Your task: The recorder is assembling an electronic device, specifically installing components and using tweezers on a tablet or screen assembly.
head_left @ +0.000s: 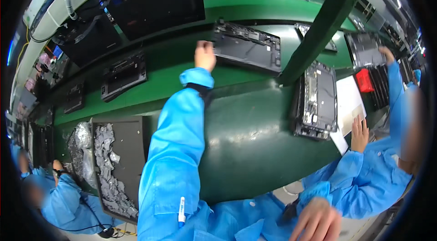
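Note:
My left arm reaches forward across the green bench. My left hand is closed on the left edge of an opened laptop base, a black shell with bare inner parts along its far side. The base lies at a slant on the green line behind the bench; my fingertips are partly hidden at its edge. Low at the right, close to my body, my right hand hangs with its fingers apart and holds nothing. A stack of similar laptop bases stands on the bench to the right.
A black tray of crumpled grey scraps sits at left beside clear plastic wrap. A green post rises right of the laptop base. More bases lie along the line. At right, a co-worker's hand rests by white sheets.

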Available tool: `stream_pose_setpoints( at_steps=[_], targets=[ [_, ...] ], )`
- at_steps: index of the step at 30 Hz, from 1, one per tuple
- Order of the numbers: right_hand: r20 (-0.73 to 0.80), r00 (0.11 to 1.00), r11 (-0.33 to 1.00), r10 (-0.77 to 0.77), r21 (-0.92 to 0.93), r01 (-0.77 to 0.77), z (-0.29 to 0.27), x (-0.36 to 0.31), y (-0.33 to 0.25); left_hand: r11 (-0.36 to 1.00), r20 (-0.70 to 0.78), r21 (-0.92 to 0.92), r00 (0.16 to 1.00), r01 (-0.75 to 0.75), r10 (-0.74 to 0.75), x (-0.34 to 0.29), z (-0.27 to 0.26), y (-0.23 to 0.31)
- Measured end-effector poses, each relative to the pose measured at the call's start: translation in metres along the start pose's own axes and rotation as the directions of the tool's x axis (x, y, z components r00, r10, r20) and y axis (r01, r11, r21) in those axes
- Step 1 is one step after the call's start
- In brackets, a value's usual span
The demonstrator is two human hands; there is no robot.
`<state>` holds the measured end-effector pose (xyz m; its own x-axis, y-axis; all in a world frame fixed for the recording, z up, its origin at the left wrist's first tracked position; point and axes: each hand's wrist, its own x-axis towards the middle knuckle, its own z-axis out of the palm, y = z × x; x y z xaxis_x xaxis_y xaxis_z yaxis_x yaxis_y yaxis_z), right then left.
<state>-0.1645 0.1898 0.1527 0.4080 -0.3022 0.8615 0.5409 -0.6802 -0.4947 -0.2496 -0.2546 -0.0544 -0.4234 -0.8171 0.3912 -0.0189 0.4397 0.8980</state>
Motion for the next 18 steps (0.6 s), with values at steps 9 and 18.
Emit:
stream_pose_setpoints(
  at_steps=[9, 18],
  targets=[
    [-0.979, 0.177, 0.012, 0.099, -0.177, -0.984, -0.023, -0.093, 0.062, 0.960, 0.583, -0.133, 0.803, 0.246, -0.125, -0.078, -0.165, 0.013],
    [-0.848, 0.341, 0.029, 0.405, -0.361, -0.932, -0.021, -0.107, 0.112, 0.908, 0.414, 0.247, 0.884, -0.338, 0.217, -0.118, -0.162, 0.088]
  ],
)
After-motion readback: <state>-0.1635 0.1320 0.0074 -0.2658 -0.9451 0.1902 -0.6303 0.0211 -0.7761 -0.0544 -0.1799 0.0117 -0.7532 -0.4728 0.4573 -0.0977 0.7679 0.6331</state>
